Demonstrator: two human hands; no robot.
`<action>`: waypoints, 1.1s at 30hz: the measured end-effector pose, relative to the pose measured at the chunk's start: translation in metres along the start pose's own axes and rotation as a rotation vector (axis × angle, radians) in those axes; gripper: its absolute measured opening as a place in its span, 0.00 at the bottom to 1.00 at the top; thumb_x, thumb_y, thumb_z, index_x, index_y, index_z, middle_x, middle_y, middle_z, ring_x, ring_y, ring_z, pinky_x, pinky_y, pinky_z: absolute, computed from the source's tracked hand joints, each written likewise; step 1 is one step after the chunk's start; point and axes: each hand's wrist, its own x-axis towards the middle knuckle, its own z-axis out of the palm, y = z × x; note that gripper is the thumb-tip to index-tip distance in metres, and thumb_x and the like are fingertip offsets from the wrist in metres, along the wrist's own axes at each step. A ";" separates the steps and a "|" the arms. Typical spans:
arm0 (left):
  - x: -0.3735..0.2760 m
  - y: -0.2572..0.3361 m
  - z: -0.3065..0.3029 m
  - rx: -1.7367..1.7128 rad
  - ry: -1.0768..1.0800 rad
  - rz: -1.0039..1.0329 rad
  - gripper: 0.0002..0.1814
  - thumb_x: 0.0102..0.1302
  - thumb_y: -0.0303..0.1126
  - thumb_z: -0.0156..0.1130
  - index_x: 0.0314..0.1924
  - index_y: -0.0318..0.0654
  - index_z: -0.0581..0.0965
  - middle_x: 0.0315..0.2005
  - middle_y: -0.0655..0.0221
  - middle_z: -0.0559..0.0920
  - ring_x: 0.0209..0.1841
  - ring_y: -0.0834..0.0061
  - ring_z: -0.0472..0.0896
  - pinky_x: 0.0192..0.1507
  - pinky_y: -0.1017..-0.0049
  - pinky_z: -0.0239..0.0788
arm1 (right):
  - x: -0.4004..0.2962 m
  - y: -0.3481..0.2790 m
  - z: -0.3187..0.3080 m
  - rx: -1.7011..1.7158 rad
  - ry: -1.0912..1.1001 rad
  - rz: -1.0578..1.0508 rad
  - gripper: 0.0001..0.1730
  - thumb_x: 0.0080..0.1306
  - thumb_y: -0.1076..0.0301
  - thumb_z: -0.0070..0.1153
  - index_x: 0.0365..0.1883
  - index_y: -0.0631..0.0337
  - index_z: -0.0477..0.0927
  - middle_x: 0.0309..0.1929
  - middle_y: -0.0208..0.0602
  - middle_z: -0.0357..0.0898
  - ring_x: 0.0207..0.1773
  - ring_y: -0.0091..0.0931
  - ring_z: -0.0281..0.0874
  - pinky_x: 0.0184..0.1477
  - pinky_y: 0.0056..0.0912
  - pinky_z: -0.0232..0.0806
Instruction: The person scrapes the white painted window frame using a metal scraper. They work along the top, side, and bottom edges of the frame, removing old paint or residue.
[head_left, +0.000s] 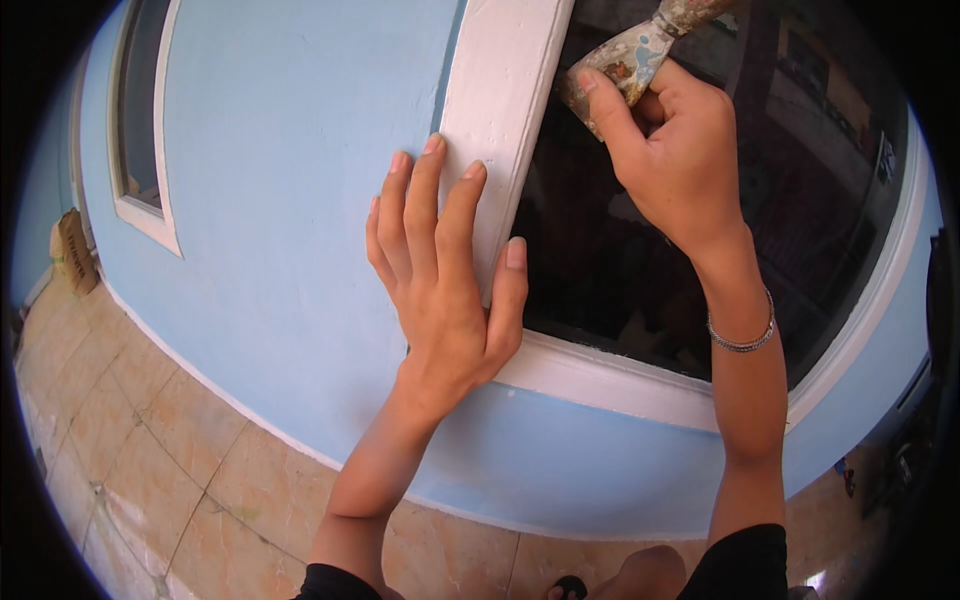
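Observation:
My right hand grips a paint-spattered putty knife by its wide metal blade, thumb on the near face. The blade's edge is by the dark window glass, close to the inner edge of the frame; whether it touches cannot be told. The knife's handle runs out of the picture at the top. My left hand rests with fingers spread over the white window frame and the light blue wall beside it. Nothing is in the left hand. Its thumb lies near the glass.
A second white-framed window is set in the wall at the left. Against the wall's far end stands a brown paper sack bearing writing. Beige floor tiles run along the wall's base. Dark objects, hard to make out, are at the lower right.

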 end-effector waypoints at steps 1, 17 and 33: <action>0.000 0.000 0.000 -0.007 0.005 -0.002 0.35 0.70 0.34 0.63 0.76 0.36 0.70 0.80 0.46 0.64 0.83 0.41 0.56 0.80 0.41 0.39 | 0.000 0.001 0.000 -0.003 -0.011 0.022 0.10 0.77 0.69 0.66 0.46 0.70 0.88 0.33 0.31 0.91 0.33 0.12 0.83 0.35 0.19 0.71; 0.002 0.003 -0.002 -0.007 -0.008 -0.007 0.33 0.72 0.33 0.61 0.76 0.34 0.69 0.80 0.47 0.64 0.84 0.43 0.54 0.81 0.43 0.39 | 0.004 -0.001 -0.002 0.035 0.004 0.091 0.12 0.77 0.68 0.66 0.47 0.71 0.87 0.35 0.31 0.90 0.36 0.14 0.84 0.37 0.20 0.73; 0.002 0.004 -0.003 -0.003 -0.018 -0.008 0.32 0.74 0.30 0.58 0.77 0.34 0.68 0.81 0.50 0.64 0.85 0.47 0.51 0.84 0.49 0.41 | 0.003 -0.001 0.000 0.039 -0.007 0.141 0.12 0.77 0.68 0.67 0.48 0.71 0.88 0.38 0.34 0.92 0.39 0.16 0.87 0.41 0.21 0.77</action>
